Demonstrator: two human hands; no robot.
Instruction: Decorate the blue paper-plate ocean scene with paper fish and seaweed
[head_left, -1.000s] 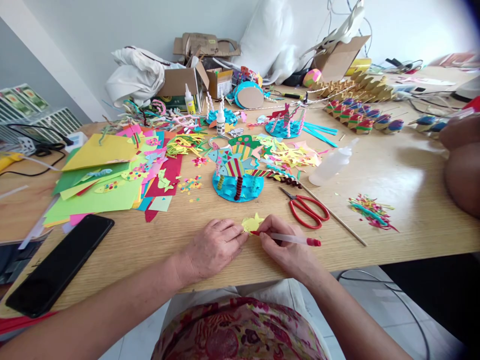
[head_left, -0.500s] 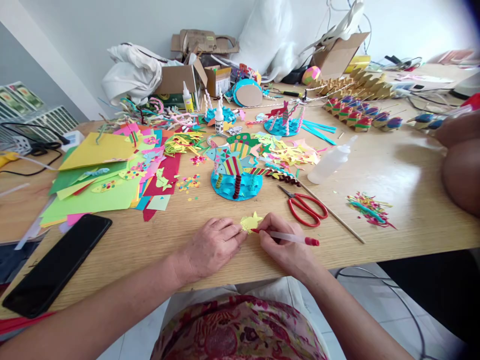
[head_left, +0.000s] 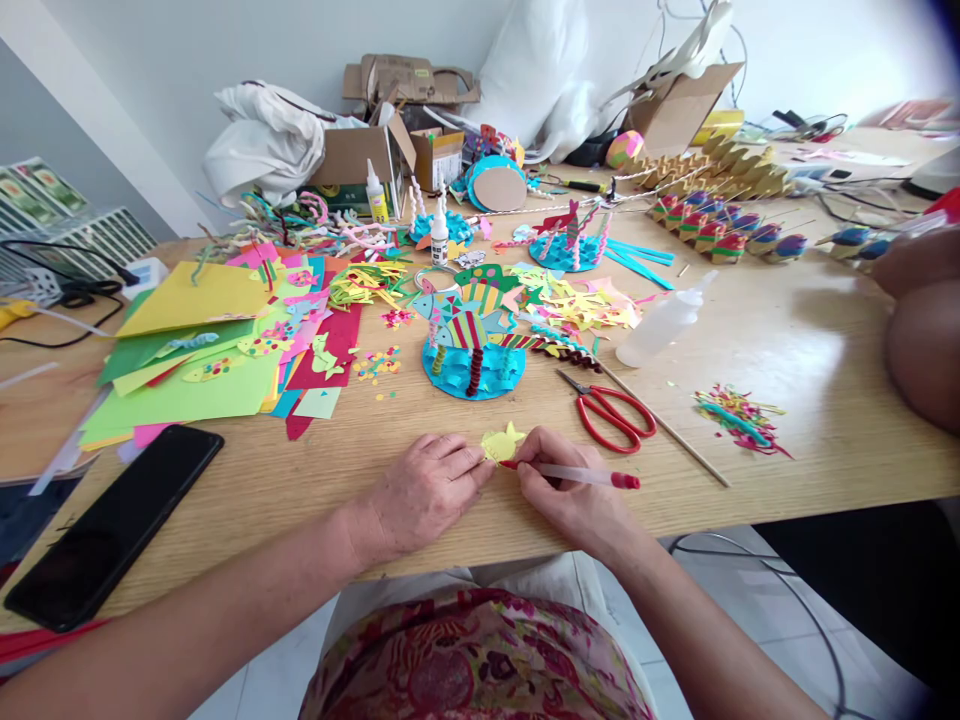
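Note:
A small yellow paper fish (head_left: 501,443) lies on the table in front of me. My left hand (head_left: 433,490) rests flat with its fingertips on the fish's left edge. Pinched in my right hand (head_left: 574,490) is a red pen (head_left: 577,474) with a translucent barrel, its tip at the fish's lower edge. Just beyond stands a blue round base (head_left: 450,375) carrying striped and patterned paper fish (head_left: 469,330). Red-handled scissors (head_left: 611,415) lie to the right of my right hand, beside a thin wooden stick (head_left: 675,430).
Coloured paper sheets (head_left: 187,385) and a black phone (head_left: 112,530) lie to the left. A translucent squeeze bottle (head_left: 660,328) lies tilted at the right, near paper scraps (head_left: 739,418). Another person's arm (head_left: 922,320) rests at the right edge. Cardboard boxes (head_left: 356,160) stand behind.
The pen tip has shifted very slightly along the fish's lower edge. Both hands otherwise keep their places, and the view has moved slightly.

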